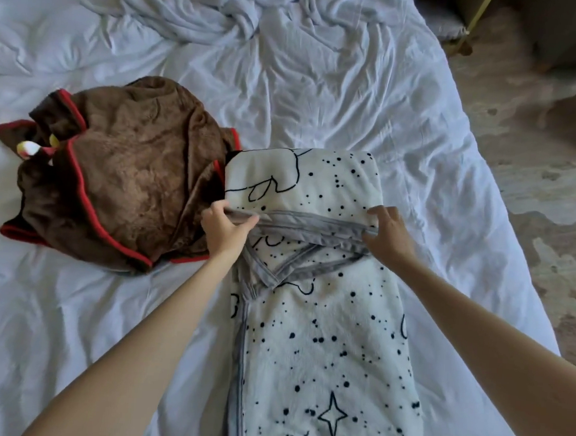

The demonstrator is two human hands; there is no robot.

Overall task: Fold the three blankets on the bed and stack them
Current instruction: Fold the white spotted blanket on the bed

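White starry blanket — grey hem pinched between left hand, right hand grips.

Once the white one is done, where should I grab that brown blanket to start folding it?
Probably by its red-trimmed edge. The brown blanket lies crumpled in a heap left of the white starry blanket, which both the left hand and right hand now pinch. The red trim shows the hem; take it at the near corner, coming from the near side, and shake the heap open.
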